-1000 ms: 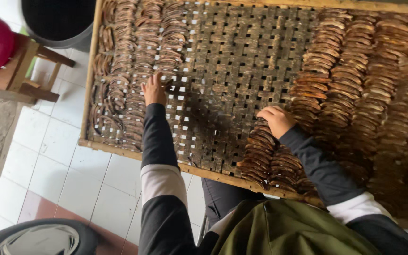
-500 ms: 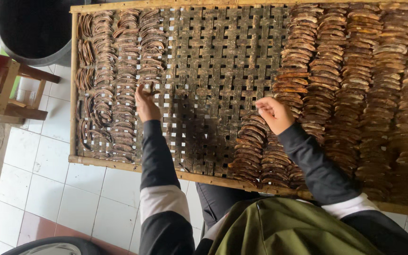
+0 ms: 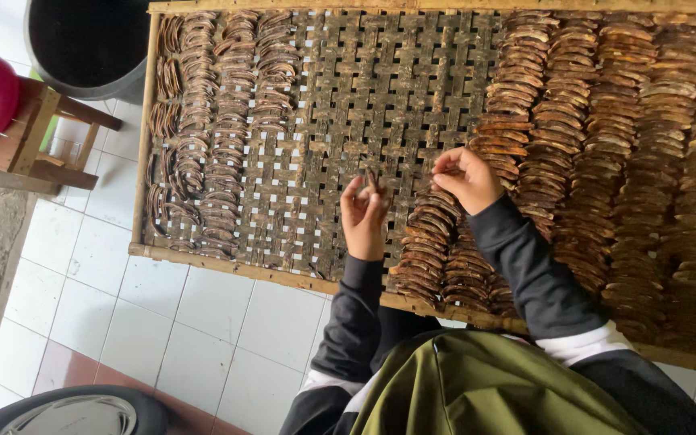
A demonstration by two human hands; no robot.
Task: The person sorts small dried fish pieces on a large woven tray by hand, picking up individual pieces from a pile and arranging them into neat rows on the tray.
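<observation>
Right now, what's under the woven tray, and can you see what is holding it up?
Through the gaps of the woven tray only darkness shows. White floor tiles run under its near edge. Its support is hidden by the tray and the brown slices.

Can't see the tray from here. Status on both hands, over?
Left hand pinching a dark dried strip over the bare weave of the tray. Right hand on the stacked slices. Nothing between them.
</observation>
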